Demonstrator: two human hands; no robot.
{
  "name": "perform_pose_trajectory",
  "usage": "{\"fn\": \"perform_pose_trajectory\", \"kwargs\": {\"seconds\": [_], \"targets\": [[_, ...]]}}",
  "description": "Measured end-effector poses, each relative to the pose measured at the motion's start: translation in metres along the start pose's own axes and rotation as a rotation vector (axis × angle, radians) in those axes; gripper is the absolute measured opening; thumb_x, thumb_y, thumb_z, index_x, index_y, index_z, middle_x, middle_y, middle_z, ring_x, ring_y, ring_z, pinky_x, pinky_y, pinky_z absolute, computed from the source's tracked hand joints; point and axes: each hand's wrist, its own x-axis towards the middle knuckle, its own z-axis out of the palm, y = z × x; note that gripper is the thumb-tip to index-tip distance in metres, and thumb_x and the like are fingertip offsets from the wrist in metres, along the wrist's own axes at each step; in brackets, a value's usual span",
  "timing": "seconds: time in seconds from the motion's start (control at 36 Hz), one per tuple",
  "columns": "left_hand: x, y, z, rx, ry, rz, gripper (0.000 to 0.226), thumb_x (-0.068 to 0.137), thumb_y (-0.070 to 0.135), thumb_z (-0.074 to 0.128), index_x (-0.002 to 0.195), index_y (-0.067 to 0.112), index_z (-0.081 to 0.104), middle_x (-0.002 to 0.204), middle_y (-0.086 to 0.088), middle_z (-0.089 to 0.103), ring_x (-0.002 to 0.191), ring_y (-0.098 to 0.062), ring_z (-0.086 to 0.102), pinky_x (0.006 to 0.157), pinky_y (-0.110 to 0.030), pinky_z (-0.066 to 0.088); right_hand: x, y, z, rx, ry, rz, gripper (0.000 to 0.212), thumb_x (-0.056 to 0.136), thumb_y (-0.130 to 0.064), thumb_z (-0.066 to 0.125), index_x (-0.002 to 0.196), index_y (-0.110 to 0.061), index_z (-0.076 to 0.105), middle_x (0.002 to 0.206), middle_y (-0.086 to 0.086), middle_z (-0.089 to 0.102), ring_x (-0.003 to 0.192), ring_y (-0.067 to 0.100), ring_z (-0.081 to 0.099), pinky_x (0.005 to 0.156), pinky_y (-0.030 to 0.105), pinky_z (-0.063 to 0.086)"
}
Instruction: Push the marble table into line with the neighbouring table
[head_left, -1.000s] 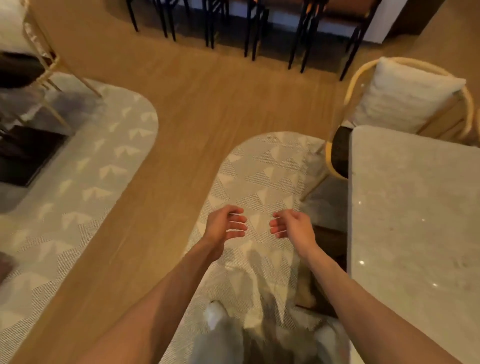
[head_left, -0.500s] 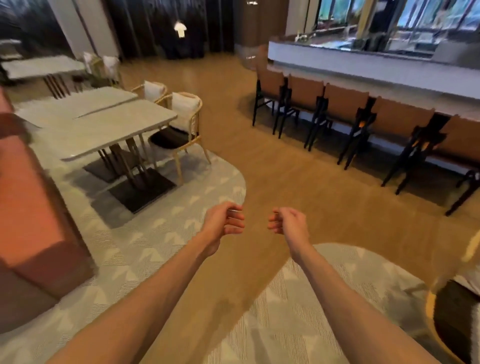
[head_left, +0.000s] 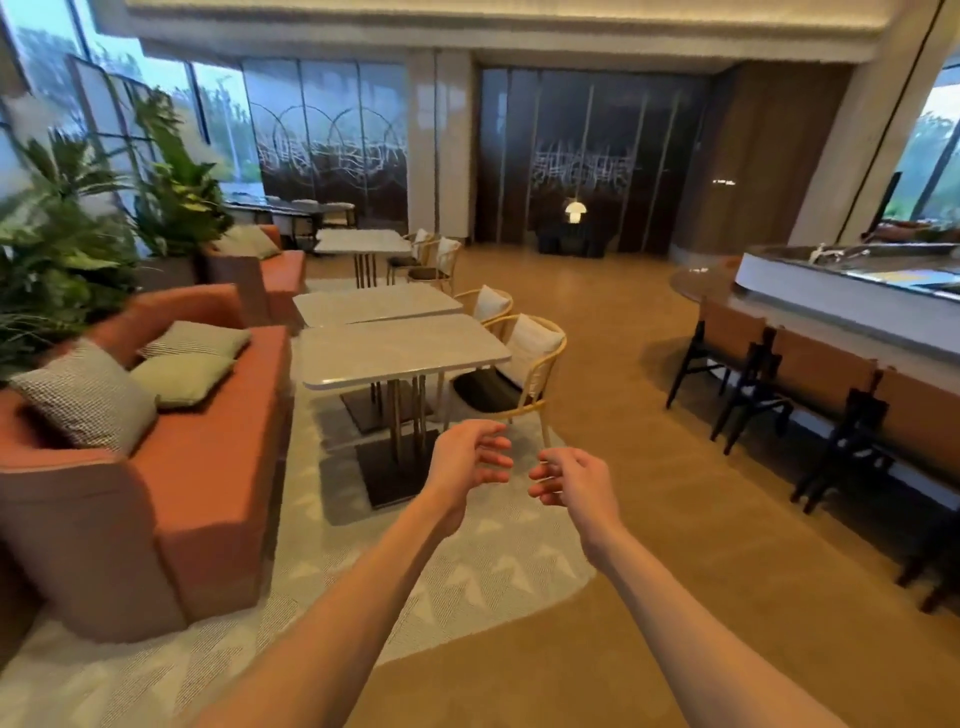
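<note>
The view has swung up from the rug and the floor to the whole room, so the tables by the sofa are now easy to see, and both hands are out in front with nothing in them. The left hand (head_left: 467, 465) has its fingers loosely spread and bent, and the right hand (head_left: 569, 480) is half curled, close beside it but not touching. Just past the left hand, up and a bit to the left, stands the marble table (head_left: 397, 351). Right behind it is the neighbouring table (head_left: 374, 304), and their edges look a little crooked next to each other. I think the pushing has not started, because the hands are well apart from the table. The tops are pale, smooth and shiny, with rounded corners, on thin metal legs over a dark flat base. A wicker chair (head_left: 530, 364) with a white cushion sits beyond the hands, at the table's right side. The orange sofa (head_left: 202, 467), soft and boxy, is off to the left.
</note>
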Motion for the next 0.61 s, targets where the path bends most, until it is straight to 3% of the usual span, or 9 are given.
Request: {"fn": "perform_pose_trajectory", "kwargs": {"seconds": [0.36, 0.61], "targets": [[0.114, -0.038, 0.033, -0.002, 0.188, -0.012, 0.019, 0.093, 0.019, 0.059, 0.101, 0.006, 0.072, 0.084, -0.008, 0.070, 0.073, -0.019, 0.067, 0.061, -0.029, 0.056, 0.156, 0.018, -0.020, 0.008, -0.143, 0.078, 0.017, 0.097, -0.013, 0.054, 0.097, -0.003, 0.069, 0.078, 0.010, 0.067, 0.061, 0.021, 0.061, 0.059, 0.029, 0.047], [0.287, -0.066, 0.058, -0.005, 0.191, -0.041, 0.019, 0.093, 0.019, 0.058, 0.099, 0.008, 0.072, 0.085, -0.007, 0.072, 0.076, -0.021, 0.068, 0.062, -0.030, 0.057, 0.322, 0.052, -0.021, 0.036, -0.158, 0.119, 0.017, 0.095, -0.016, 0.056, 0.094, -0.006, 0.070, 0.074, 0.007, 0.068, 0.057, 0.015, 0.062, 0.055, 0.025, 0.048]]}}
